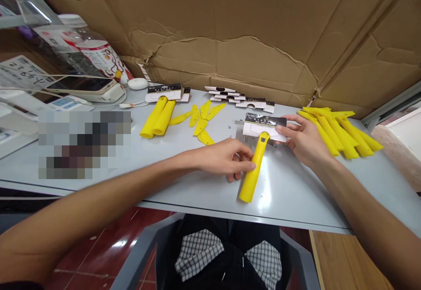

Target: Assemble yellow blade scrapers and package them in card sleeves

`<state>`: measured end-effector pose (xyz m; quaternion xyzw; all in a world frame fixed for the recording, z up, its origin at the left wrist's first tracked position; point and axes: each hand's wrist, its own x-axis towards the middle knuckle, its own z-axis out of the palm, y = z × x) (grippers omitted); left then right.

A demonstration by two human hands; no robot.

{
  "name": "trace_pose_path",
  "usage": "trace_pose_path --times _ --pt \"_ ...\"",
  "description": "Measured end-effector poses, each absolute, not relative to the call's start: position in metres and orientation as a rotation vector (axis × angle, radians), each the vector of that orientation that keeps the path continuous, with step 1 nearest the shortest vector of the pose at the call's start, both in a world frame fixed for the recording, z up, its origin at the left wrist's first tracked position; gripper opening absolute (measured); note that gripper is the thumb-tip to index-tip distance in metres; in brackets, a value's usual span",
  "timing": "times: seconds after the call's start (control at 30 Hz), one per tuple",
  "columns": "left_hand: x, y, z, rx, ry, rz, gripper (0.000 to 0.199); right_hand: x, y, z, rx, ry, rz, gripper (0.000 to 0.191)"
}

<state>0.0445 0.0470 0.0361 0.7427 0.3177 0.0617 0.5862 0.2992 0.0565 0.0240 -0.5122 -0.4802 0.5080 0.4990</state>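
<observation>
In the head view, a yellow plastic handle (252, 169) slants over the table near its front edge. A black-and-white printed header card (255, 126) sits around its upper end. My left hand (226, 159) has thumb and fingers closed on the handle's left side. The card's right edge is pinched between the thumb and fingers of my right hand (299, 139). Small metal screws (245, 138) lie partly hidden behind the card. Left of my hands, several flat yellow pieces (200, 127) are spread out, beside two carded yellow handles (163, 117).
A pile of yellow handles (342, 132) lies at the right. Printed cards (237, 98) are stacked by the cardboard wall (223, 58). Bottles (98, 53), a phone (79, 85) and a white cable stand at the left. Part of the left side is pixelated.
</observation>
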Motion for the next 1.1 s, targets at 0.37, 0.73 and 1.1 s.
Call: trace_pose_path --times 0.37,0.73,1.1 --pt "0.024 0.080 0.052 2.344 1.343 0.331 0.043 0.289 0.053 0.011 -1.242 -1.294 1.216 0.050" --pt "0.025 0.077 0.028 2.517 1.184 0.379 0.038 0.286 0.048 0.001 -1.340 -1.741 0.834 0.032" --pt "0.029 0.074 0.037 2.542 1.250 0.392 0.021 0.286 0.048 0.000 -1.452 -2.001 0.396 0.034"
